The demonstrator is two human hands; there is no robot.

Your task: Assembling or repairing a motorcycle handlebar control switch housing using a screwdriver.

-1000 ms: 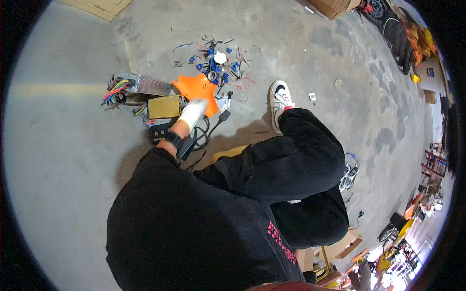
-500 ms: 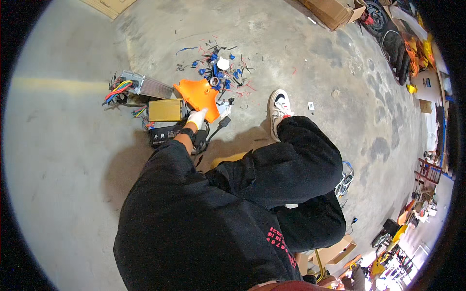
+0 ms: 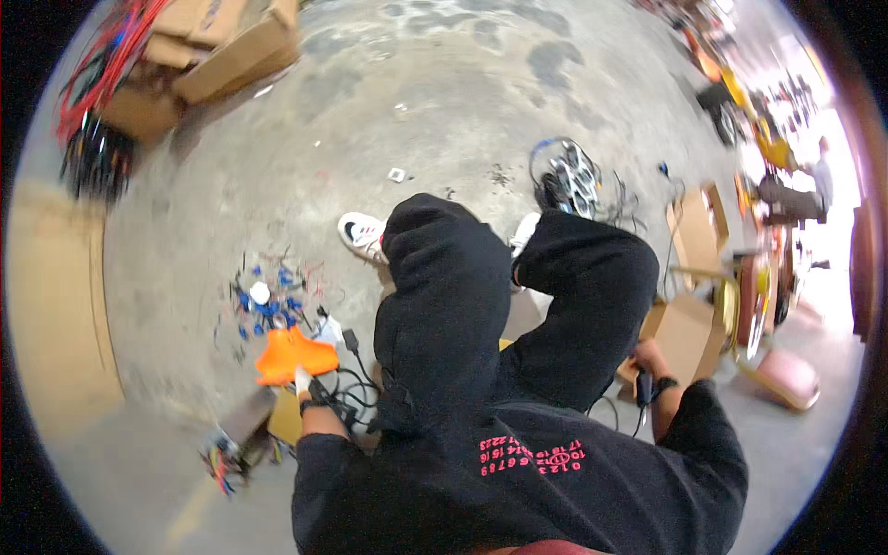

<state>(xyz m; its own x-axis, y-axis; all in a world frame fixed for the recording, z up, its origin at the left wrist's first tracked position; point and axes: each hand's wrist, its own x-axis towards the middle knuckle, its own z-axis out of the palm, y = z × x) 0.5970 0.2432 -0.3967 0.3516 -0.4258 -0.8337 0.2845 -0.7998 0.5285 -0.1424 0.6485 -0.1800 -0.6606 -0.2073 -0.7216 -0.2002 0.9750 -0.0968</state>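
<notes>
The left hand (image 3: 303, 384), in a white glove, is at the near edge of a curved orange piece (image 3: 294, 356), its fingers overlapping the edge; I can't tell whether they pinch it or just rest there. That orange piece is low by the floor (image 3: 444, 120), just beside the scattered blue scraps (image 3: 291, 305) and a white disc (image 3: 259, 293). Nearer the body are a gold box (image 3: 284, 418) and a grey metal case (image 3: 248, 416) with coloured wires (image 3: 220, 467); blur hides any marking there. Over on the other side, the right hand (image 3: 650, 358) is at an open cardboard box (image 3: 686, 331), and how its fingers stand I can't make out. The plainest writing around is rows of pinkish-red numerals across the black shirt (image 3: 573, 490), one of them ringed. A small white square (image 3: 397, 175) on the concrete has a mark too tiny to read.
</notes>
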